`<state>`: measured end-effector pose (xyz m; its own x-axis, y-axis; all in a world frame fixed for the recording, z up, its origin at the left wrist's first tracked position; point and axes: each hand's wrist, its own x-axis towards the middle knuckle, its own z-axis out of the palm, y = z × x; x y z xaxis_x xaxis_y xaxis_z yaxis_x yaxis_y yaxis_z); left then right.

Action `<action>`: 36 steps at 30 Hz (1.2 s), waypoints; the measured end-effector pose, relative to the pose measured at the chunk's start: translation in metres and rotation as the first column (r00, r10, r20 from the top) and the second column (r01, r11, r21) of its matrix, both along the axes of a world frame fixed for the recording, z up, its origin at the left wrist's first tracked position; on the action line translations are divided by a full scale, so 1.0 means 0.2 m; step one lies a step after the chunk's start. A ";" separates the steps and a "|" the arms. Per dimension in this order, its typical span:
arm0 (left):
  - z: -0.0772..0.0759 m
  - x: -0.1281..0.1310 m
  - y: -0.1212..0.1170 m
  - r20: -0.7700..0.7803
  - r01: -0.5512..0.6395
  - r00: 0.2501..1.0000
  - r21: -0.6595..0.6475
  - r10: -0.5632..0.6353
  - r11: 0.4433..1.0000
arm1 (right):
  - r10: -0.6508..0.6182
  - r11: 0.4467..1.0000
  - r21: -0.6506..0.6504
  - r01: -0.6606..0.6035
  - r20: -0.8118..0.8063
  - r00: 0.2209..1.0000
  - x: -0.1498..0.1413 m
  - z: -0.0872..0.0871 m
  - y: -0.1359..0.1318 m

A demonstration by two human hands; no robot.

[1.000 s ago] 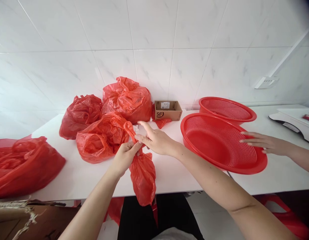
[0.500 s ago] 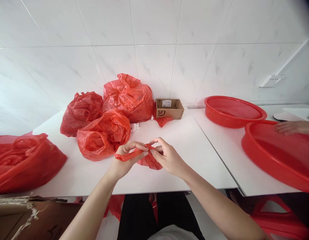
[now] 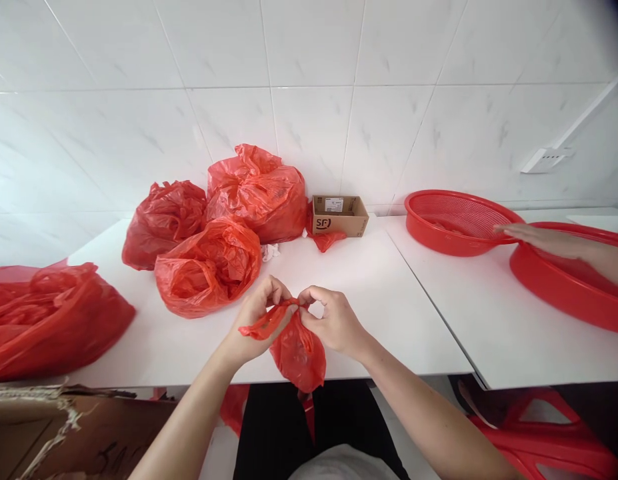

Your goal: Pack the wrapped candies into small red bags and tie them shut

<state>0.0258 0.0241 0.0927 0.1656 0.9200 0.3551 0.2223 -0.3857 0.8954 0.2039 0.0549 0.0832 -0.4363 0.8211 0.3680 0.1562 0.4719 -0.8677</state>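
Observation:
A small red plastic bag (image 3: 295,350) hangs between my two hands over the front edge of the white table (image 3: 369,287). My left hand (image 3: 253,321) pinches the bag's top at the left. My right hand (image 3: 333,320) pinches it at the right, fingers curled. The bag's body droops below both hands. Just behind my left hand sits a stuffed red bag (image 3: 209,267), with two more stuffed red bags (image 3: 161,220) (image 3: 259,193) behind it by the tiled wall.
A small open cardboard box (image 3: 339,215) stands at the wall. Two red mesh baskets (image 3: 453,220) (image 3: 579,280) are on the right table, another person's hand (image 3: 533,237) on them. A large red bag (image 3: 49,320) lies at far left, a torn carton (image 3: 73,433) below it.
The small bag went from hanging long to bunched between my hands, and now droops again. The other person pulled the near basket away to the right.

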 end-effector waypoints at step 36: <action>-0.04 -0.12 0.09 -0.089 -0.146 0.986 -0.086 0.139 0.985 | -0.169 0.769 0.594 -0.236 0.545 0.821 0.05 0.08 -0.06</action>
